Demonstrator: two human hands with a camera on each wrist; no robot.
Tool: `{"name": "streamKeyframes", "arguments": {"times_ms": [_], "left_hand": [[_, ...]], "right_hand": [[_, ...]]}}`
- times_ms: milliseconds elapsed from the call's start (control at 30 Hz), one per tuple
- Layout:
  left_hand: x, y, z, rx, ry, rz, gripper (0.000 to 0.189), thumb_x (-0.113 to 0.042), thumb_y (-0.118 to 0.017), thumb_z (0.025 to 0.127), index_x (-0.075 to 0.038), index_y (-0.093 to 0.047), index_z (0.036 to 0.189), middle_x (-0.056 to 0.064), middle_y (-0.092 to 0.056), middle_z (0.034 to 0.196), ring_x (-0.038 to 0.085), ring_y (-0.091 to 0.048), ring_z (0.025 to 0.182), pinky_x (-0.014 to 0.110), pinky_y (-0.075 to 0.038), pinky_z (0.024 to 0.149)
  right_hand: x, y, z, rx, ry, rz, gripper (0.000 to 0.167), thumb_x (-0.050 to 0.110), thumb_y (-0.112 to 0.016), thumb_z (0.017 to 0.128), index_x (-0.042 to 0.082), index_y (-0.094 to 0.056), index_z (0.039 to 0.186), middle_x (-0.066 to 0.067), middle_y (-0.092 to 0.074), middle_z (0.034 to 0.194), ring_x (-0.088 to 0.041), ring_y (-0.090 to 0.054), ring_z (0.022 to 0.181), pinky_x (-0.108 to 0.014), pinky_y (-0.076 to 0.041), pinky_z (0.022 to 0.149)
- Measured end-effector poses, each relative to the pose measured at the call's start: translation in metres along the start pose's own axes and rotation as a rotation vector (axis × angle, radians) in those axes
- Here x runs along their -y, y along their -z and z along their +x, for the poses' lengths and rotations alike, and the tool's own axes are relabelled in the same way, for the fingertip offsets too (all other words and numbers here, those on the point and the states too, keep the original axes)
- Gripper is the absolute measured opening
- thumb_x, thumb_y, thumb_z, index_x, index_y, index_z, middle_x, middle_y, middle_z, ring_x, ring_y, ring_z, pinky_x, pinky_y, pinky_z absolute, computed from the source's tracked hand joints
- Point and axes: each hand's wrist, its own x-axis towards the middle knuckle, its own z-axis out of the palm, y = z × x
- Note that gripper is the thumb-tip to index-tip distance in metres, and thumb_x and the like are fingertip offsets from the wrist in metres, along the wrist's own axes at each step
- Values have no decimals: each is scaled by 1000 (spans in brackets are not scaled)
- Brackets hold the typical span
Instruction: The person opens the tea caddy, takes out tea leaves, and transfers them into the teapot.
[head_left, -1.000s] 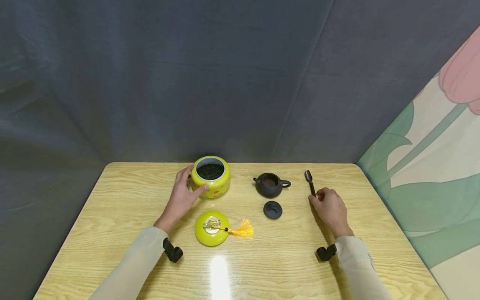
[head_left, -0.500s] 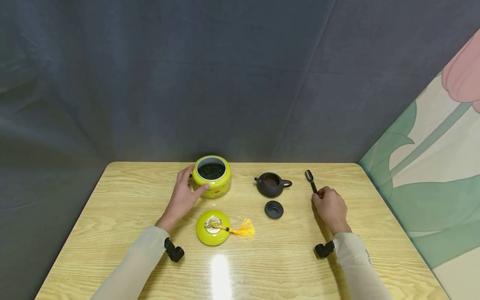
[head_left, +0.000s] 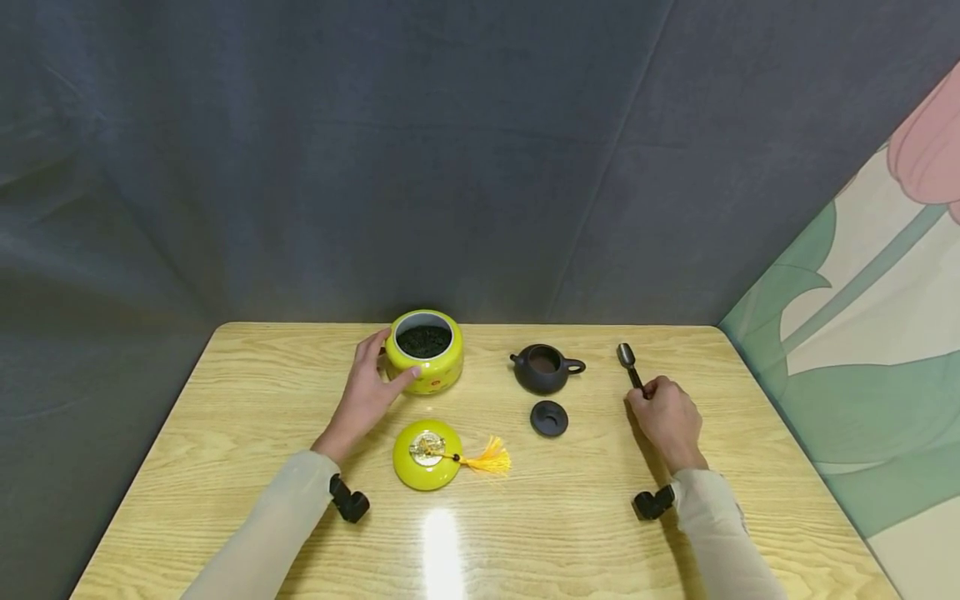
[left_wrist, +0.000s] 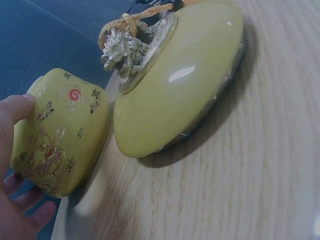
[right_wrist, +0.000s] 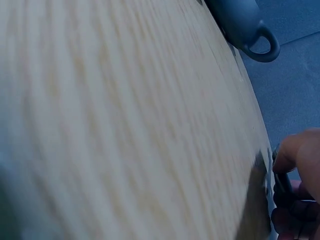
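In the head view, my left hand (head_left: 367, 396) holds the left side of a yellow tea jar (head_left: 442, 371), thumb at the front. Dark tea leaves (head_left: 423, 342) show inside its mouth. The left wrist view shows a dragon pattern on the jar (left_wrist: 65, 130). At the right, my right hand (head_left: 667, 417) pinches the dark handle of a small tea scoop (head_left: 626, 354), whose bowl points away from me. The right wrist view shows that hand (right_wrist: 305, 155) around the handle (right_wrist: 283, 187); the bowl is hidden there.
A lidless dark teapot (head_left: 536, 382) stands between the hands, spout left, with its round lid (head_left: 549, 418) in front. The jar's yellow lid (head_left: 427, 454) lies before the jar, its orange tassel (head_left: 487, 457) stretched right. A grey curtain (head_left: 480, 167) hangs behind the table.
My right hand has closed its fingers on the scoop's handle, and the scoop has shifted slightly right and turned a little. My left hand stays on the tea jar.
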Motion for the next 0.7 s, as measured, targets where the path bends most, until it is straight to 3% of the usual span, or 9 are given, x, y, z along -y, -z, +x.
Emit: {"name": "streamKeyframes", "arguments": {"times_ms": [400, 700], "left_hand": [[-1, 0, 0, 4, -2, 7, 91, -33, -79, 98, -9, -26, 169, 18, -26, 172, 37, -38, 156, 53, -37, 130], [1, 0, 0, 9, -3, 11, 92, -35, -78, 99, -10, -25, 169, 17, -24, 173, 36, -37, 157, 54, -37, 130]], "right_hand": [[-3, 7, -5, -100, 24, 52, 27, 26, -58, 100, 2, -69, 103, -19, -74, 93, -32, -66, 72, -34, -43, 55], [6, 20, -11, -127, 92, 106, 24, 24, -59, 103, 2, -69, 106, -19, -75, 101, -27, -61, 69, -31, -39, 53]]}}
